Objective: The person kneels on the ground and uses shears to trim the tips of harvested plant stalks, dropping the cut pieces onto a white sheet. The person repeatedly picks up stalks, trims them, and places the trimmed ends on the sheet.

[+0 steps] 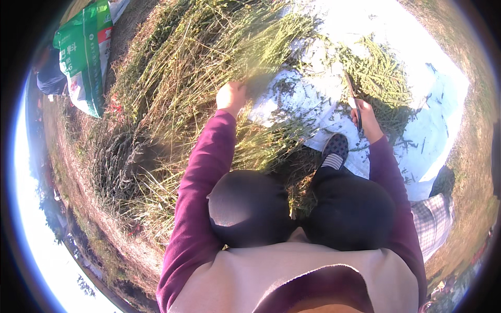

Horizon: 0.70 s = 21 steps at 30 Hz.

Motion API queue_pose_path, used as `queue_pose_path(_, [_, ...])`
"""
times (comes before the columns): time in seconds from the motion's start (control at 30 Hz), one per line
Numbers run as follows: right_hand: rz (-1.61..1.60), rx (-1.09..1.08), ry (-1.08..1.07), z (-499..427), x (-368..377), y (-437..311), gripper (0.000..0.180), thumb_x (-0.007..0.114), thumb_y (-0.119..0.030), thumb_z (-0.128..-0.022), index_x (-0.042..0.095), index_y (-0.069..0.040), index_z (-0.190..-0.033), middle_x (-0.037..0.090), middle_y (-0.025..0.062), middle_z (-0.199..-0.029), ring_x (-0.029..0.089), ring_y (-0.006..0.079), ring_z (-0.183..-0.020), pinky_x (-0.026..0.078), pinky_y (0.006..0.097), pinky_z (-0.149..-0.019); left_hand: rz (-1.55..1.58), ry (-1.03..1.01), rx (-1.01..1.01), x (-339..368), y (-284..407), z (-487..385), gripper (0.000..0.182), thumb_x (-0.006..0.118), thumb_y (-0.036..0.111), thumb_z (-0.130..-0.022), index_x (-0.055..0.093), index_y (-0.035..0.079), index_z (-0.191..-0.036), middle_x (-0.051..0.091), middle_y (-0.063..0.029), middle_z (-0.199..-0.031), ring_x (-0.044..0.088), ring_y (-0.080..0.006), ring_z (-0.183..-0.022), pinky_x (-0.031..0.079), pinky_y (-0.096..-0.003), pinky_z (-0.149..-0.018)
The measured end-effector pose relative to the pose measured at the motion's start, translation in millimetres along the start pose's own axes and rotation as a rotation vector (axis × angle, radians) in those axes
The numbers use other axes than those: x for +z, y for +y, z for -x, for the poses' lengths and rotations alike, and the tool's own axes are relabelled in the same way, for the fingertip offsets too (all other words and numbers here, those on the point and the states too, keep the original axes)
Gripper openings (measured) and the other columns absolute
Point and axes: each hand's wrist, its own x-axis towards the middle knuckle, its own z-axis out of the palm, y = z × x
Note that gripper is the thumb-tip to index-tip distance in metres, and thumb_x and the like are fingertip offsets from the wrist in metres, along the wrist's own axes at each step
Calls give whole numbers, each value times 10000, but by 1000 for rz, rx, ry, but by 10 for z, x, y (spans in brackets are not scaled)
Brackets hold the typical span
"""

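Observation:
My left hand (231, 98) is at the right edge of a large heap of cut long-stemmed plants (176, 62); its fingers reach into a blurred patch of stems, and whether it grips them cannot be made out. Out to the right, my right hand (364, 113) is closed on the handles of scissors (353, 96), whose blades point up and away. Beside the scissors lies a pile of short green plant tips (375, 72) on a white sheet (422, 129). Loose green bits are scattered over the sheet between my hands.
A green and white printed sack (84, 58) stands at the upper left, with a person's dark sleeve or clothing (51, 74) beside it. My patterned shoe (335, 146) rests at the sheet's near edge. A checked cloth (432, 223) lies at the right. Dry grass surrounds the sheet.

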Motion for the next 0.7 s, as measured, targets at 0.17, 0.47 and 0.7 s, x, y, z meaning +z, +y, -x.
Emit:
queue_pose_path(0.17, [-91, 43, -41, 700, 233, -146, 325, 592, -342, -1007, 642, -43, -1125, 522, -29, -690, 477, 44, -516, 387, 217, -479, 1044, -112, -210, -384, 101, 127, 142, 644, 81, -950, 697, 24, -1069, 711, -51, -952, 684, -128, -777, 607, -278, -696])
queue_pose_path(0.47, [-258, -186, -394, 967, 607, -494, 458, 600, -317, -1005, 531, -8, -1337, 593, -21, -874, 537, 45, -712, 446, 198, -634, 1211, -320, -155, -584, 517, 240, 86, 607, 113, -981, 560, 114, -909, 733, -121, -901, 626, -75, -622, 447, -183, -512])
queue_pose_path(0.7, [441, -455, -378, 754, 877, -776, 467, 664, -225, -939, 529, -37, -1345, 673, 84, -1068, 644, 194, -856, 507, 338, -740, 1143, -270, -45, -571, 636, 314, 51, 628, 74, -963, 592, 93, -931, 748, -141, -947, 657, -77, -666, 472, -179, -514])
